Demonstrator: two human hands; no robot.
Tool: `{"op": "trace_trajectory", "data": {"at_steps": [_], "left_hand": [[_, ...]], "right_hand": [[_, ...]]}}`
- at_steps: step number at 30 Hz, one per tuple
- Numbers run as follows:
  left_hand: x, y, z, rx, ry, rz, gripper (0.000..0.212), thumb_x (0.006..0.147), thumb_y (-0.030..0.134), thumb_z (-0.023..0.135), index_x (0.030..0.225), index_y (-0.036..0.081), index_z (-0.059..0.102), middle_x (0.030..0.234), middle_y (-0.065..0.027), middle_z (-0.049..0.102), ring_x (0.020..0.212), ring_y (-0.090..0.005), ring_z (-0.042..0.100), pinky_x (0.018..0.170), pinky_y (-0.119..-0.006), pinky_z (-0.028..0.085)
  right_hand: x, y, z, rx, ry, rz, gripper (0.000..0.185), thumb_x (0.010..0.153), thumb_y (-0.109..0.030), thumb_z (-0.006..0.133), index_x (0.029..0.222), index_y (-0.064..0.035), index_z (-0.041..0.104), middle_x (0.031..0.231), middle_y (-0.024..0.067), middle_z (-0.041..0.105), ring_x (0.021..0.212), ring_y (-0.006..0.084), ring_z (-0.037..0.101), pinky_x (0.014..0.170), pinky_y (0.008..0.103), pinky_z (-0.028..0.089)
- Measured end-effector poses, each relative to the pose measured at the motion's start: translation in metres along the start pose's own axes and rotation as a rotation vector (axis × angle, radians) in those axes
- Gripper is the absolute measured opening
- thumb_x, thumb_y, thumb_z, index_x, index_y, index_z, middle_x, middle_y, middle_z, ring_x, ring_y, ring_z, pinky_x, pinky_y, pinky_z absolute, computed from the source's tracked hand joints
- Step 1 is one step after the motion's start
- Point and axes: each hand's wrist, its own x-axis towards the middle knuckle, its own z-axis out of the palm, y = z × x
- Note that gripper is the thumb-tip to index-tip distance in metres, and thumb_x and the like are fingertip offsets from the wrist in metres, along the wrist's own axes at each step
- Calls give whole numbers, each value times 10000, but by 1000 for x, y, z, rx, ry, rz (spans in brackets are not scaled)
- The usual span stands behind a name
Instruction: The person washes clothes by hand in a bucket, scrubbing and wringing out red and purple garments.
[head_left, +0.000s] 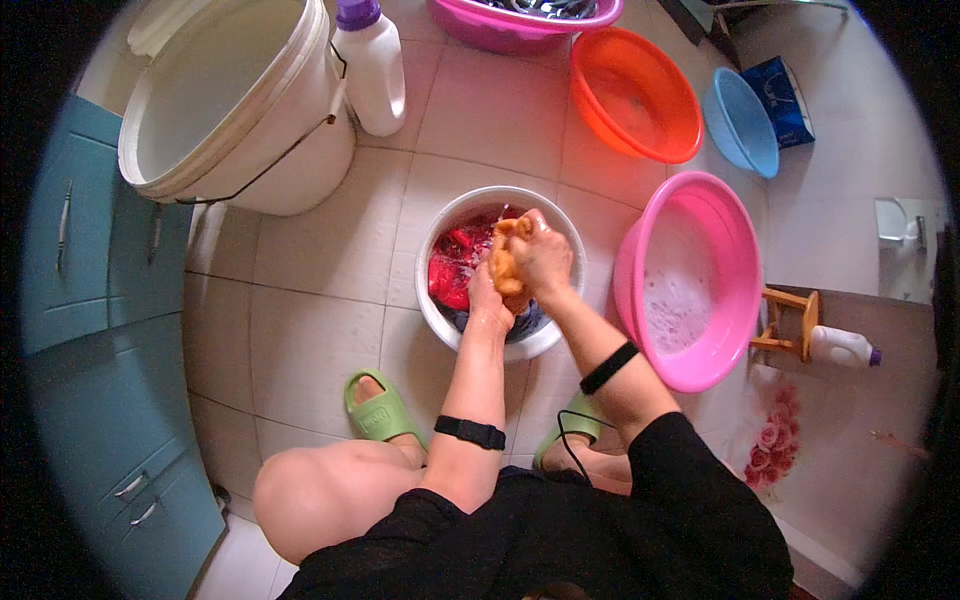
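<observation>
Both my hands grip a wet, orange-yellow cloth (507, 259) over a round white basin (426, 300) on the floor. My left hand (487, 294) holds the cloth from the lower left, and my right hand (543, 253) has its fingers closed round the bunched upper right part. Under them, red cloth (451, 279) and dark cloth (531, 322) lie in water in the basin. Water drips and splashes near the cloth. My hands hide part of the basin's contents.
A pink basin (739, 300) of sudsy water stands close on the right, with orange (637, 112) and light blue (739, 127) basins beyond it. A large white bucket (292, 150) and a white bottle (373, 75) are at the upper left. Teal cabinets (75, 300) line the left.
</observation>
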Motion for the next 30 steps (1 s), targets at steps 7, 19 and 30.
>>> {"op": "trace_trajectory", "data": {"at_steps": [7, 19, 30], "left_hand": [[1, 32, -7, 151, -29, 557, 498, 931, 167, 491, 1392, 77, 324, 1412, -111, 358, 1270, -221, 369, 1057, -364, 300], [-2, 28, -22, 241, 192, 273, 526, 921, 83, 464, 1416, 47, 288, 1379, -106, 412, 1256, -221, 403, 1049, -356, 317], [30, 39, -51, -29, -368, -126, 245, 967, 340, 440, 1059, 123, 508, 950, -73, 581, 866, -187, 583, 799, -355, 491]], "right_hand": [[18, 38, 45, 183, 73, -112, 520, 755, -135, 682, 1237, -172, 490, 1160, 189, 526, 1088, 356, 504, 918, 429, 423], [-7, 48, 112, -91, -185, 92, 451, 892, -361, 431, 1224, -66, 507, 1310, 260, 394, 1187, 431, 409, 974, 495, 371], [-109, -59, -11, 531, -73, -277, 129, 747, -75, 608, 872, -70, 575, 857, 160, 587, 818, 354, 581, 768, 411, 473]]}}
